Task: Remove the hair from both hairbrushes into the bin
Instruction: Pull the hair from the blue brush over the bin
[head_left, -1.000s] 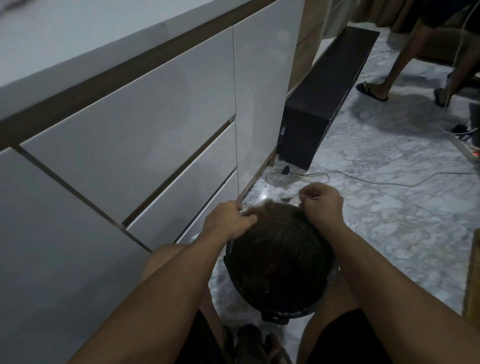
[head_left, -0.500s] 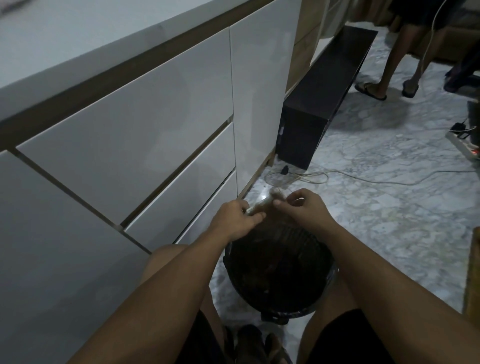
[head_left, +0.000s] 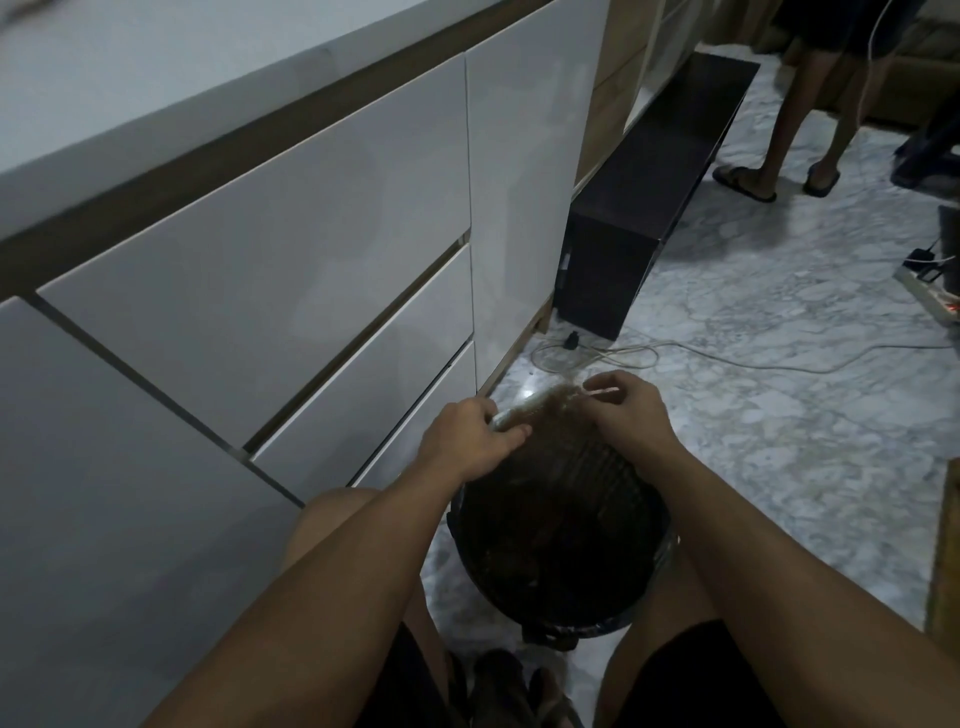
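Two hands at frame centre, above the bin (head_left: 558, 545): left hand (head_left: 467, 444) curled round the pale brush (head_left: 524, 410) handle, right hand (head_left: 631, 413) pinching at its fuzzy brownish hair (head_left: 558, 397). Step: stripping the first brush seen; next, tug the clump free and drop it. Bin is dark, round, mesh-walled, on the marble floor (head_left: 779, 415).

No text, label, brand, number or sign can be read anywhere in the view. The glossy white drawer fronts (head_left: 270, 270), the dark round mesh bin (head_left: 561, 525) and the low black cabinet (head_left: 644, 192) carry no lettering that shows; the picture is dim and soft.
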